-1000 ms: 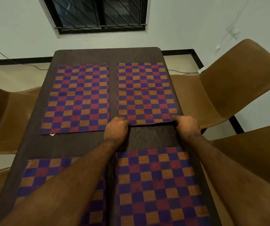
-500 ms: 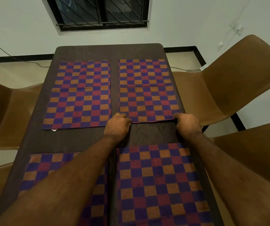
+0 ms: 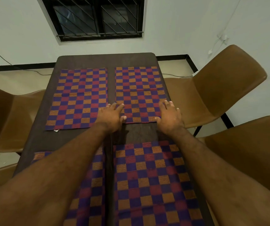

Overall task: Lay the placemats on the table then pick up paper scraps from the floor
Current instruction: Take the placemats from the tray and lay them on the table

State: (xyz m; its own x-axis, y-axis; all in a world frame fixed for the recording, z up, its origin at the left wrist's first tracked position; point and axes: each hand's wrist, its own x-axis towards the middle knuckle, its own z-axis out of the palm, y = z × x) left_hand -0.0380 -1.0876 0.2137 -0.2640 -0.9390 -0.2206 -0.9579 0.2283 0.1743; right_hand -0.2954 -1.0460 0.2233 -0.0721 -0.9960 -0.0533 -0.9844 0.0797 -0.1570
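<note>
Head view: four checked placemats lie on the dark desk (image 3: 105, 60), two far and two near. Both hands rest flat on the far right placemat (image 3: 140, 88), fingers straight and gripping nothing. The left hand (image 3: 113, 116) covers its near-left corner and reaches across the gap toward the far left placemat (image 3: 80, 98); the right hand (image 3: 169, 118) presses the near-right corner. The step looks like final smoothing and squaring. To do it well, keep the palms flat, sweep away from the body over the fold crease, and nudge rather than lift. The mat's near edge sits a little farther away than its neighbour's, so a slight pull toward the body would likely align them. Its right edge runs just beside the desk's right edge, leaving little margin there. The near right placemat (image 3: 150, 176) lies under the forearms, so they should stay raised. Brown chairs (image 3: 220, 88) crowd both sides. Pale specks show on the floor (image 3: 17, 79) at the left, too small to identify.
</note>
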